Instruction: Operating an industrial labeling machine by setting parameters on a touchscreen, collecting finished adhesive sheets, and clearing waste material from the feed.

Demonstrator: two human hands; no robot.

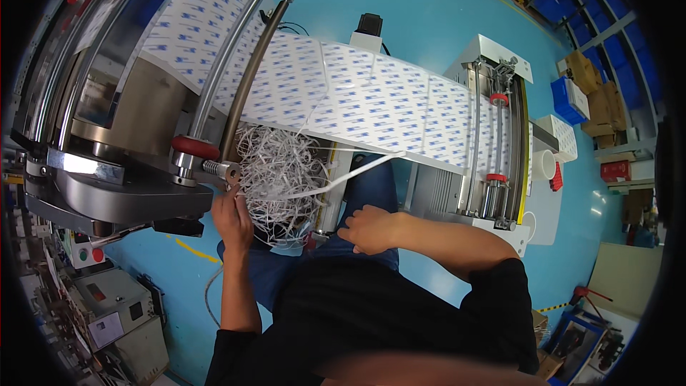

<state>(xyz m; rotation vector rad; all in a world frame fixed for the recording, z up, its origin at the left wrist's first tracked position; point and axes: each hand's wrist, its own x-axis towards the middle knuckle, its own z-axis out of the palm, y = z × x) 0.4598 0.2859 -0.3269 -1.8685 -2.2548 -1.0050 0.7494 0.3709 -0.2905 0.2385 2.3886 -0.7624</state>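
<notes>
My left hand (232,221) is raised to the lower end of a metal roller, its fingertips at the round collar (230,171) beside a spring. Those fingers look bent together; what is between them is hidden. My right hand (373,229) is loosely curled over my thigh, with nothing visible in it. A wide white sheet with blue print (357,93) runs across the machine from the left rollers to the right ones. From its near edge a narrow white strip (357,171) trails toward a heap of shredded white strips (279,175) between my hands.
The machine's grey housing (136,189) stands at left, with red-ended rollers above it. At right is a roller unit (493,150) with red rings. Beyond lie white rolls (544,165), a blue bin (568,100) and cardboard boxes (604,111). A control box (114,300) stands lower left.
</notes>
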